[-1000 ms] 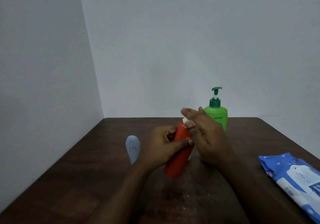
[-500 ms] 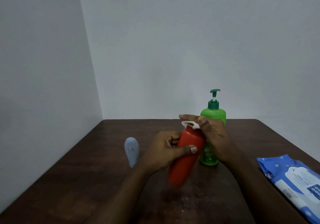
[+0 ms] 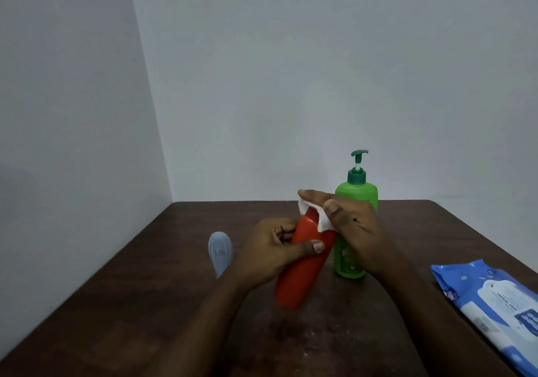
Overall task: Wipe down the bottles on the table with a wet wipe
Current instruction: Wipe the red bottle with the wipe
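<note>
Wiping the upper end of a bottle. The left hand [image 3: 270, 248] grips the red bottle [image 3: 302, 274] round its middle, thumb across the front, and holds it tilted and lifted off the worktop [image 3: 145, 304], lower end towards the person. The right hand [image 3: 352, 228] pinches a white wet wipe [image 3: 308, 212] over the bottle's top, fingers laid across it and thumb on the near side. Directly behind the right hand, and partly hidden by it, stands the green pump bottle [image 3: 356, 197], upright. A pale blue bottle [image 3: 220, 253] stands to the outer side of the left hand, apart from it. A pack of wipes [image 3: 495, 301] lies flat, well out from the right forearm.

Risks, as judged: the right wrist is very near the green pump bottle, perhaps touching it, so a broad sweeping stroke could knock it over. A damp, smooth surface could let the red bottle turn or slip in the left hand's grip. A small bunched wipe may leave the lower half untouched unless the grip is shifted.
</note>
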{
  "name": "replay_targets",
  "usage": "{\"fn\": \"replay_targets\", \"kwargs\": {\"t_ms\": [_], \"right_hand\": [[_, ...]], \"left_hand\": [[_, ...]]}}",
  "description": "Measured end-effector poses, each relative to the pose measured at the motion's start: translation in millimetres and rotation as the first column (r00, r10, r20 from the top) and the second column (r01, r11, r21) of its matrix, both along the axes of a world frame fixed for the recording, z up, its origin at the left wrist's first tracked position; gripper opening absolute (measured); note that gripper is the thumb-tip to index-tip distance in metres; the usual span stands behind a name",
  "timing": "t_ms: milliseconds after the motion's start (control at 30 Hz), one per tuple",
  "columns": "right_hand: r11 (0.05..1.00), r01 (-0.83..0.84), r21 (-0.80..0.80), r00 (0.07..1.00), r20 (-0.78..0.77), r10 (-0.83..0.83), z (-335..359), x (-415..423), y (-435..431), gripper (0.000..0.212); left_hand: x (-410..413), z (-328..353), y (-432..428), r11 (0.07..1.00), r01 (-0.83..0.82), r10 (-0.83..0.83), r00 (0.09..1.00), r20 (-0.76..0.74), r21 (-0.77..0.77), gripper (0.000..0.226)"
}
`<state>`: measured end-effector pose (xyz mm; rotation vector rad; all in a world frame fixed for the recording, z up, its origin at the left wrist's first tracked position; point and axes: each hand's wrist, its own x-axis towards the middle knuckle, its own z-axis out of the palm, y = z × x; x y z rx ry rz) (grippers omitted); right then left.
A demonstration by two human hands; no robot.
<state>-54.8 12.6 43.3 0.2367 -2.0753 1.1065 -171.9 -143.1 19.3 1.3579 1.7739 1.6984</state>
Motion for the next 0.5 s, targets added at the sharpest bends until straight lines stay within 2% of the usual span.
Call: {"fn": "replay_targets", "kwargs": {"t_ms": [100, 267, 367, 500], "right_hand": [[0.997, -0.041, -0.071, 0.999, 0.026, 0.043, 2.2, 0.5, 3.0, 0.042], [0.986, -0.004, -0.167, 1.0, 0.016, 0.006, -2.8, -7.2, 1.2, 0.032], [0.991, 0.098, -0.091, 0.995, 0.005, -0.098, -2.4, -7.3, 3.2, 0.024], [0.979, 0.2, 0.033, 0.98, -0.023, -0.2, -3.8, -7.8, -2.4, 0.026]], "left_hand": [[-7.1, 1.9, -2.8, 0.999, -0.022, 0.022, 1.0, 0.018, 0.027, 0.032], [-4.3, 0.1, -1.2, 0.999, -0.035, 0.035, 0.999, -0.026, -0.013, 0.035], [-6.0, 0.8, -1.6, 0.999, -0.042, 0.042, 0.999, 0.0, 0.0, 0.036], [-3.3, 0.1, -1.0, 0.999, -0.034, 0.034, 0.999, -0.026, -0.006, 0.034]]}}
